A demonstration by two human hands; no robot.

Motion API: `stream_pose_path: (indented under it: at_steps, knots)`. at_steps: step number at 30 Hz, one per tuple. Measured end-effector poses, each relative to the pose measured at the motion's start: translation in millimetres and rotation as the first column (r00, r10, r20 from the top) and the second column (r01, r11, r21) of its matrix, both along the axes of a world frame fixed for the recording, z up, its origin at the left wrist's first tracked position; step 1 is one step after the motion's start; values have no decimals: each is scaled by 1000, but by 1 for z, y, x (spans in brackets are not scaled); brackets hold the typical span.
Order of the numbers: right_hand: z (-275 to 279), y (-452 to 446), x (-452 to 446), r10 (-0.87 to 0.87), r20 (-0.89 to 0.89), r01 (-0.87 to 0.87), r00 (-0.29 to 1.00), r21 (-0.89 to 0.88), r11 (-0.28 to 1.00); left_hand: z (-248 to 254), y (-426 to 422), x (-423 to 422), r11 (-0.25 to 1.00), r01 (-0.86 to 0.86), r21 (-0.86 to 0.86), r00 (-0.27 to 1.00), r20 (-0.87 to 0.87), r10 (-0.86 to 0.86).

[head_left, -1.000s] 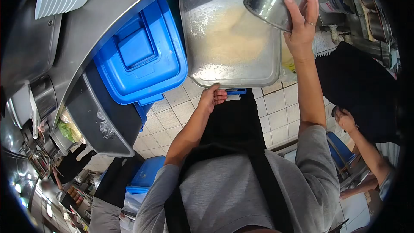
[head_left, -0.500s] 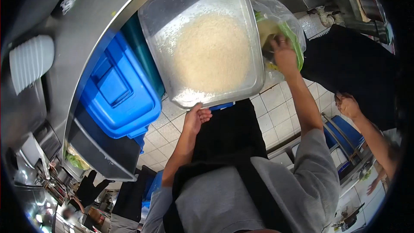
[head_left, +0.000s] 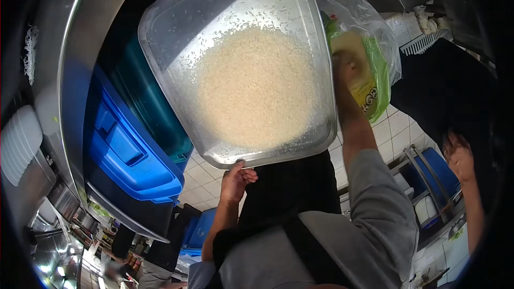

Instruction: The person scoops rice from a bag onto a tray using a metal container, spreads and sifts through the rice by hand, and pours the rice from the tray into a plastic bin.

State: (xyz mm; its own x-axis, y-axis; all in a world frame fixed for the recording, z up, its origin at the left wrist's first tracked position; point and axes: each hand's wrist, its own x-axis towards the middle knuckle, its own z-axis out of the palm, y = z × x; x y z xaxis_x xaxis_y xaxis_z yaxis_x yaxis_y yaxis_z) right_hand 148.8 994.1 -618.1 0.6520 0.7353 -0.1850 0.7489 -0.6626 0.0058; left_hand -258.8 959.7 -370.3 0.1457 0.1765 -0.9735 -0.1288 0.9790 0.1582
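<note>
A wide metal tray holds a round heap of pale rice grains. My left hand grips the tray's near rim, thumb on top and fingers below. To the right of the tray, my right hand reaches into an open green and yellow bag with clear plastic around it. That hand is blurred and partly in shadow, so its fingers and anything in them cannot be made out. Pale grains show inside the bag.
Left of the tray are a blue lid, a green bin and a curved steel counter edge. Stacked white bowls stand at the far left. A co-worker's hand and dark clothing are at the right.
The metal cup has gone from over the tray and is not visible now. My right hand has moved down into the bag. The view has shifted, with the tray appearing further left.
</note>
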Motion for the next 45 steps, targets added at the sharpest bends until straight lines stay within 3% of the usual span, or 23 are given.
stream_pose_path:
  at_steps: [3,5,7,8,9,11,13,14,16,18,19,21,22,25,26,29,32,37,39,40,41,42,45]
  knots:
    - [-2,21,-20,-304,-203,327,931,93,940,11,3,7,997,11,-70,993,120,-3]
    - [-20,8,-8,-299,-498,385,814,76,920,22,4,12,993,86,-86,975,212,-66]
    - [-48,-19,18,-206,-796,430,570,74,900,43,18,30,880,474,33,817,356,-453]
    - [-52,-27,27,-160,-889,456,428,60,888,60,32,46,812,575,102,749,335,-572]
    - [-51,-35,37,-126,-945,481,302,37,876,69,42,55,812,576,101,750,331,-573]
    - [-8,-36,46,-196,-979,563,52,-134,815,86,57,70,777,460,430,717,336,-611]
    - [13,-38,51,-259,-961,679,100,-124,724,109,75,90,818,127,561,733,503,-458]
    - [18,-42,55,-280,-953,714,116,-116,690,121,83,103,833,-65,549,667,645,-373]
    - [-4,-71,75,7,-987,719,159,121,685,146,100,126,820,-330,467,427,849,-312]
    - [59,-55,67,-95,-982,740,162,57,670,177,108,145,799,-479,363,184,932,-313]
    - [90,-47,63,-195,-967,760,166,0,649,194,108,153,780,-549,300,92,950,-300]
    - [103,-56,71,-206,-971,746,122,-47,665,219,114,159,767,-563,307,-88,901,-425]
    - [112,-60,73,-217,-973,731,84,-87,677,232,121,165,766,-564,308,-81,903,-422]
    - [150,-67,72,-227,-974,717,21,-144,683,265,131,173,744,-580,332,-302,760,-575]
    - [179,-62,65,-300,-947,645,110,-162,747,275,130,170,739,-587,331,-302,757,-579]
    - [212,-69,56,-181,-975,651,133,-52,757,300,123,160,723,-617,311,-282,770,-572]
    - [298,-41,20,-180,-967,605,181,-35,795,313,113,149,729,-644,232,-268,825,-498]
    - [326,-11,-7,-37,-943,499,331,142,855,326,111,128,716,-653,246,-255,819,-514]
    - [362,16,-48,195,-787,274,585,418,866,326,113,117,694,-661,286,-235,799,-553]
    - [360,24,-59,197,-786,271,585,419,867,326,112,112,687,-664,295,-230,794,-563]
    - [355,35,-66,356,-549,47,756,588,807,326,111,106,680,-667,304,-224,789,-572]
    - [352,44,-72,488,-251,-210,836,675,707,327,108,100,684,-660,313,-198,805,-559]
    - [359,63,-99,474,-151,-228,868,726,649,321,105,87,674,-664,324,-179,806,-564]
